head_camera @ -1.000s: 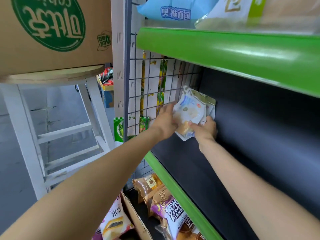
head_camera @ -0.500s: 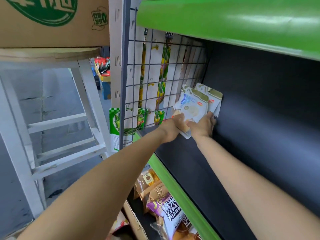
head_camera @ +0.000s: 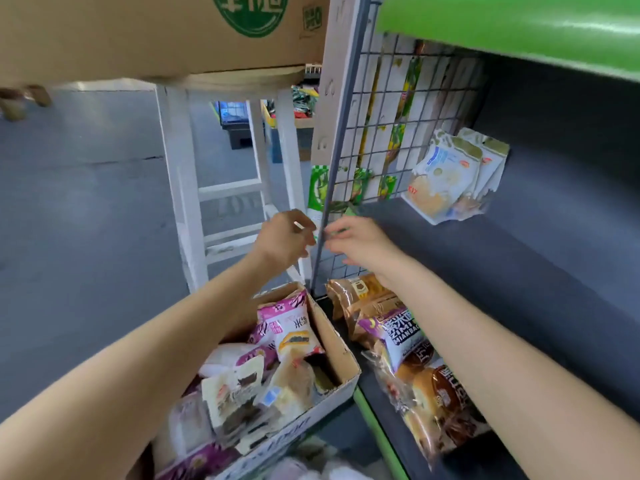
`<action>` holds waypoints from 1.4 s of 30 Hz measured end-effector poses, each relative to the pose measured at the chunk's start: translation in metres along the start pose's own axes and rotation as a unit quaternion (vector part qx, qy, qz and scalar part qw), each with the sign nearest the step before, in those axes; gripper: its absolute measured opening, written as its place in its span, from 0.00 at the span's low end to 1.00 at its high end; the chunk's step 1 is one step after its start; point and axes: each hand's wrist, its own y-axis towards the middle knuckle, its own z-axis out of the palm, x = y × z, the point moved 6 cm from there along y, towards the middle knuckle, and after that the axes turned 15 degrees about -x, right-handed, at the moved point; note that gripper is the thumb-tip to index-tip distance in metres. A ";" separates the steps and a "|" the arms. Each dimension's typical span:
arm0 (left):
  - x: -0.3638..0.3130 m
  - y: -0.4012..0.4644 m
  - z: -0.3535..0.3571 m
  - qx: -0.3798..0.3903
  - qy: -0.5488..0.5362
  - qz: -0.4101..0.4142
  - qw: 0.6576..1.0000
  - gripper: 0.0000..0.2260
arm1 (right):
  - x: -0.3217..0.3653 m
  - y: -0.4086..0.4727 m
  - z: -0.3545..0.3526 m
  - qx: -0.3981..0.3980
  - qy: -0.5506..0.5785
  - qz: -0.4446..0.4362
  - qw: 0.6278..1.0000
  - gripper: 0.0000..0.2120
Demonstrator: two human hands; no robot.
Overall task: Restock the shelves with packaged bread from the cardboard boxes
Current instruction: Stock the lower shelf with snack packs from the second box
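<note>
Two white-and-green bread packs (head_camera: 450,178) stand upright in the back left corner of the dark shelf (head_camera: 519,271), leaning against the wire grid. My left hand (head_camera: 284,239) hovers in the air left of the shelf post, fingers loosely curled, holding nothing. My right hand (head_camera: 363,242) hovers beside it over the shelf's front left corner, fingers relaxed and empty. Below them an open cardboard box (head_camera: 337,344) holds several bread packs, among them a purple-and-white one (head_camera: 291,327).
A lower shelf carries brown and purple bread bags (head_camera: 408,355). A wire grid side panel (head_camera: 391,133) closes the shelf's left end. A white stool (head_camera: 221,188) at left bears a large cardboard box (head_camera: 156,32). A green shelf edge (head_camera: 519,26) hangs overhead.
Both hands let go of the bread packs in the shelf corner and drew back towards me. My view dropped, bringing the open box and lower shelf into sight.
</note>
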 end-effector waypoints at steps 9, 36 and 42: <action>0.173 -0.042 -0.030 0.028 0.251 -0.073 0.965 0.14 | -0.098 -0.028 0.160 0.147 -0.181 0.016 0.972 0.20; 0.252 -0.091 -0.032 -0.103 0.119 -0.088 0.984 0.06 | -0.193 -0.056 0.170 0.065 0.052 0.210 0.974 0.07; 0.169 -0.078 -0.051 -0.100 0.198 0.024 0.975 0.09 | -0.118 -0.049 0.126 0.025 0.290 0.203 0.935 0.09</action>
